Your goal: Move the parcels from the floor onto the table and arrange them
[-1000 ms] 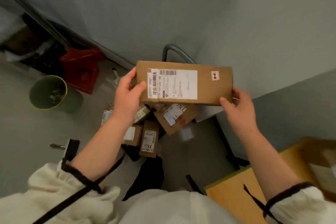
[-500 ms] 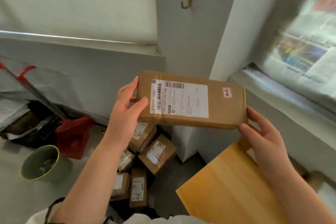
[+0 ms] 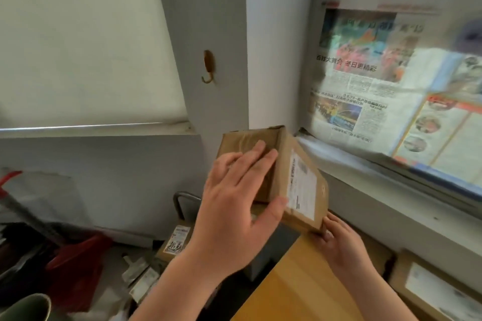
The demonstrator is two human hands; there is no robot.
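Observation:
I hold a brown cardboard parcel (image 3: 302, 185) with a white shipping label, tilted on edge above the far left corner of the yellow wooden table (image 3: 300, 292). My left hand (image 3: 229, 203) lies flat on its taped side face, with the thumb hooked over the edge onto the label face. My right hand (image 3: 341, 245) grips the parcel's lower right corner from below. Another labelled parcel (image 3: 430, 286) lies on the table at the right edge. Several more parcels (image 3: 177, 240) sit on the floor below, mostly hidden by my left arm.
A window covered with newspaper (image 3: 378, 86) and its sill run along the table's far side. A grey wall pillar carries a hook (image 3: 208, 66). On the floor at left are a red bag (image 3: 78, 263), a green bin (image 3: 23, 307) and a bent metal tube (image 3: 182, 198).
The parcel has turned from label-facing-me to tilted on edge and moved right toward the table. My left hand shifted onto its side face. My view swung up and right.

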